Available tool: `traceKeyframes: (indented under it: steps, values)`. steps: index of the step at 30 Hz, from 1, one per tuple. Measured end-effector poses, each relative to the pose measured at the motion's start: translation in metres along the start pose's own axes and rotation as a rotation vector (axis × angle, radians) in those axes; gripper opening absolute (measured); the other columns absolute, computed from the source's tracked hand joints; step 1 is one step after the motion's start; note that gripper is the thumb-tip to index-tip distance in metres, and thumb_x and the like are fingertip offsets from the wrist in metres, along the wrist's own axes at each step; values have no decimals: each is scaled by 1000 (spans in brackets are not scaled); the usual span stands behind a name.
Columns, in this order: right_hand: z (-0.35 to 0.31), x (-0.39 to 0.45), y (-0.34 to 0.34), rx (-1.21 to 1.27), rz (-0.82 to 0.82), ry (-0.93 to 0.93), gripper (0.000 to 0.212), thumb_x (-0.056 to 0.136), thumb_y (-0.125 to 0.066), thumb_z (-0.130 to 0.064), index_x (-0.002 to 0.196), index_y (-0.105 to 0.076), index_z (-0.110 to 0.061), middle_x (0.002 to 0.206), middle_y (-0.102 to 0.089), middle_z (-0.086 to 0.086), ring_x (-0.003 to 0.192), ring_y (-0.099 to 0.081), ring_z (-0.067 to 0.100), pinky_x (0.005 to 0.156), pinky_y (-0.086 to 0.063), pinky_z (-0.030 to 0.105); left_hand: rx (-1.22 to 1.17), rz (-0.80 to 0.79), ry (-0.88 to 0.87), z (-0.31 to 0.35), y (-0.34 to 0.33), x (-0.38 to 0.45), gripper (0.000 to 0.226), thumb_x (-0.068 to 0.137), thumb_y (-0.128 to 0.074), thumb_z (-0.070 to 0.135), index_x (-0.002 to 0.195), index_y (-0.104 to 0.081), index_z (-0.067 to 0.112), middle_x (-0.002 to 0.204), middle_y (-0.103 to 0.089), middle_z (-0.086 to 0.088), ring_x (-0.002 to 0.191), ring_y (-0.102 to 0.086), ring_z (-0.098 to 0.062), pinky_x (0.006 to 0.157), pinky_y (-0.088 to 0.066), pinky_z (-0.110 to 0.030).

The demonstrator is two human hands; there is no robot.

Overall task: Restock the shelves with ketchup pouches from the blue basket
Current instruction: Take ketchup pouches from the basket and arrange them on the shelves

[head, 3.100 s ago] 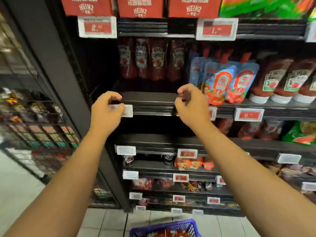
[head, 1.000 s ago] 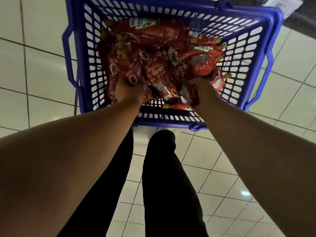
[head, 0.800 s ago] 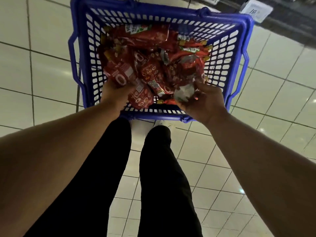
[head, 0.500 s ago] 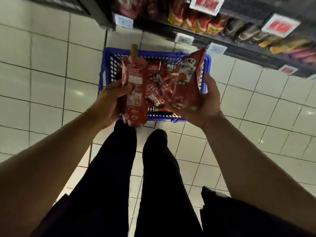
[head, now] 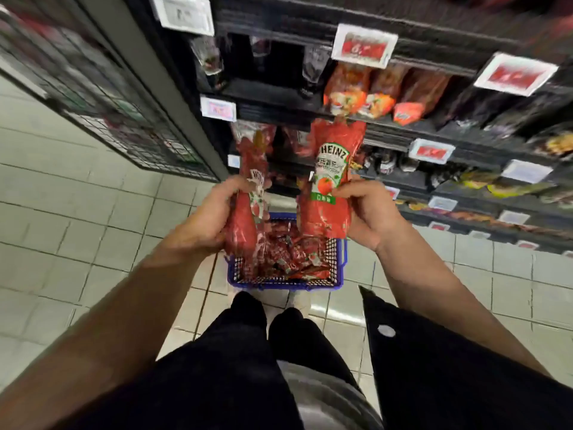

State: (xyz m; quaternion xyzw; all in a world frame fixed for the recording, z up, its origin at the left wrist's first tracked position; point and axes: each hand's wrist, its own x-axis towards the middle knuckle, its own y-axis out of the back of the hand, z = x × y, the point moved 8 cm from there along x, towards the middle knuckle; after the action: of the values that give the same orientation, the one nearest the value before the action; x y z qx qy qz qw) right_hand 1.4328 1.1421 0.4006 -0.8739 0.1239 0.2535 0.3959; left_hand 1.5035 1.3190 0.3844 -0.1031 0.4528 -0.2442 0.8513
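My left hand (head: 204, 218) grips a red ketchup pouch (head: 248, 193), held upright with its narrow side toward me. My right hand (head: 366, 209) holds a second red Heinz pouch (head: 328, 181), its label facing me. Both pouches hang above the blue basket (head: 288, 285), which stands on the floor in front of my feet with several more red pouches inside. The dark shelves (head: 403, 131) rise just beyond the basket.
Price tags (head: 364, 46) line the shelf edges. Orange sauce packs (head: 356, 94) and other goods fill the shelves to the right. A wire rack (head: 102, 97) stands at the left. Pale floor tiles (head: 77, 228) lie around the basket.
Both hands went from the shelf down into the basket, each took a pouch, and have lifted them higher. The view has tilted up toward the shelves.
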Motion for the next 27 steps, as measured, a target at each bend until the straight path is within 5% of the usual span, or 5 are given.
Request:
traceKeyframes:
  steps: [3, 7, 11, 19, 27]
  values:
    - [-24, -16, -37, -24, -14, 4, 48, 79, -64, -22, 123, -57, -3, 103, -65, 23, 92, -63, 36, 91, -53, 46, -48, -28, -3, 23, -16, -29, 43, 80, -55, 26, 116, -63, 3, 95, -63, -19, 77, -67, -34, 79, -56, -49]
    - [-64, -26, -78, -380, 43, 177, 32, 74, -86, -32, 99, -75, -17, 96, -75, 15, 82, -73, 31, 77, -59, 44, 6, -67, -85, 60, -35, -59, 49, 78, -61, 25, 120, -68, 0, 111, -67, -26, 91, -70, -40, 89, -53, -59]
    - [-94, -33, -111, -416, 2, 284, 20, 79, -79, -34, 97, -79, -27, 102, -78, 12, 88, -76, 29, 73, -60, 41, 170, -139, -204, 103, -52, -83, 19, 76, -75, 16, 94, -81, 13, 103, -74, -21, 84, -75, -34, 72, -61, -44]
    - [-154, -31, -169, -606, 144, 445, 21, 84, -77, -44, 94, -78, -27, 96, -79, 10, 85, -77, 28, 69, -61, 35, 287, -163, -486, 221, -45, -96, 24, 85, -77, 33, 103, -77, 16, 111, -73, -23, 98, -73, -39, 75, -61, -46]
    - [-198, -20, -248, -671, 219, 640, 13, 87, -77, -37, 89, -76, -24, 86, -78, 7, 75, -76, 19, 62, -58, 28, 282, -196, -602, 323, -30, -92, 29, 87, -68, 44, 94, -80, 18, 96, -77, -18, 80, -76, -30, 65, -60, -39]
